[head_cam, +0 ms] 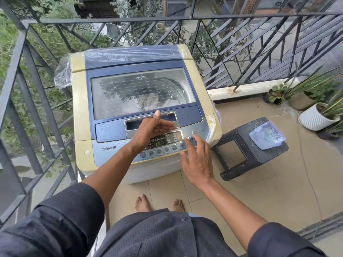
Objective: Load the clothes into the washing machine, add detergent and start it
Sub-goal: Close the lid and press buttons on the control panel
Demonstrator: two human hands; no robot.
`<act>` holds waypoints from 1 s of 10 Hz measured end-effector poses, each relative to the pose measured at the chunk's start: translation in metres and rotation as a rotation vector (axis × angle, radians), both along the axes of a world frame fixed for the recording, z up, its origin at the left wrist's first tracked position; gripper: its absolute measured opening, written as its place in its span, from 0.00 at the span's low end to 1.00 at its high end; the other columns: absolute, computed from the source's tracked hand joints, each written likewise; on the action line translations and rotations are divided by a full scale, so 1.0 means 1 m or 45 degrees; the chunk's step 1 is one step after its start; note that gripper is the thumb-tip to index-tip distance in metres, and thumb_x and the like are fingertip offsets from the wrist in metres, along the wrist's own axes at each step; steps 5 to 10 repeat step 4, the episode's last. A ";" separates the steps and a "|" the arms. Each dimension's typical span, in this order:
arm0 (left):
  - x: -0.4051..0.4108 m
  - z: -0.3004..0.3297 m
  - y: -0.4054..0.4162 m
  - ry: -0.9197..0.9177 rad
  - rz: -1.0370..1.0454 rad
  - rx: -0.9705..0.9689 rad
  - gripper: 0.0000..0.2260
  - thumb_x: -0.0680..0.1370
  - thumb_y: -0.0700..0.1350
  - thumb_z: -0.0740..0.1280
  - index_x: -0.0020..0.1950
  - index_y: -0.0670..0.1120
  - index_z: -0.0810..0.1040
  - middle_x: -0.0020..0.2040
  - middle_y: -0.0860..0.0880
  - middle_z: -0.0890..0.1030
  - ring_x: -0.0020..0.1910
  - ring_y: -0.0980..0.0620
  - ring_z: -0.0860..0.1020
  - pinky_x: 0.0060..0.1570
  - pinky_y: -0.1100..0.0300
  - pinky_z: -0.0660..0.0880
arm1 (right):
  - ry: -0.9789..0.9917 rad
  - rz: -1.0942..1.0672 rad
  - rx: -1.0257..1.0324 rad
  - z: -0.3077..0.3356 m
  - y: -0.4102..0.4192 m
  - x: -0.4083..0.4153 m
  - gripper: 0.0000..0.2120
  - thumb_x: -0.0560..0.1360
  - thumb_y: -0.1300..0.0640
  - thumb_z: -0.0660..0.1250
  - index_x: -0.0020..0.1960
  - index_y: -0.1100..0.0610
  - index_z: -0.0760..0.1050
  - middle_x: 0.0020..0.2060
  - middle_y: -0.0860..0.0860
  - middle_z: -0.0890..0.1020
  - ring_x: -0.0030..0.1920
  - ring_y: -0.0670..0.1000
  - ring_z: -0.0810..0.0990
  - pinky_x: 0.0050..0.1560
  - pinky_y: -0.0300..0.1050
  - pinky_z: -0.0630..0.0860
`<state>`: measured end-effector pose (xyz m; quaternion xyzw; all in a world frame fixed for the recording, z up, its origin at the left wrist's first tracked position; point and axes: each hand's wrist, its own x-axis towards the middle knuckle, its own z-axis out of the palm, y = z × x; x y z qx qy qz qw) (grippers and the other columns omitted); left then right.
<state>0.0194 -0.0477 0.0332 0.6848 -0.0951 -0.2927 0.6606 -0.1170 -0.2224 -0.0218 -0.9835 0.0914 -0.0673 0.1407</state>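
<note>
Washing machine (pixel 141 112) lid closed, display lit. Left hand (pixel 150 130) loosely open above control panel (pixel 167 143), empty; right hand (pixel 196 160) spread, empty, beside it.

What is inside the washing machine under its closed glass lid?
Through the lid the ribbed drum wall and pale clothes show. Tree reflections hide the rest; detergent cannot be made out.

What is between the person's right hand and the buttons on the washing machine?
Nothing visible. The right hand hovers open just over the right end of the control panel, with no object in between. The left hand is further left, above the panel, clear of those buttons. The lid is closed.
</note>
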 end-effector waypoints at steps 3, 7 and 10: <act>0.010 0.003 0.008 -0.003 0.150 0.021 0.30 0.89 0.58 0.52 0.56 0.38 0.87 0.51 0.40 0.89 0.52 0.43 0.88 0.53 0.57 0.83 | 0.010 0.074 -0.060 0.019 0.009 0.034 0.20 0.81 0.47 0.58 0.69 0.54 0.75 0.66 0.55 0.76 0.64 0.58 0.74 0.59 0.57 0.75; 0.020 0.000 0.012 -0.046 0.184 0.061 0.29 0.89 0.59 0.53 0.52 0.41 0.87 0.49 0.41 0.89 0.50 0.39 0.88 0.52 0.48 0.83 | 0.012 0.110 -0.060 0.025 0.013 0.053 0.19 0.82 0.47 0.59 0.70 0.52 0.73 0.66 0.54 0.77 0.64 0.57 0.74 0.60 0.56 0.74; 0.020 0.000 0.012 -0.046 0.184 0.061 0.29 0.89 0.59 0.53 0.52 0.41 0.87 0.49 0.41 0.89 0.50 0.39 0.88 0.52 0.48 0.83 | 0.012 0.110 -0.060 0.025 0.013 0.053 0.19 0.82 0.47 0.59 0.70 0.52 0.73 0.66 0.54 0.77 0.64 0.57 0.74 0.60 0.56 0.74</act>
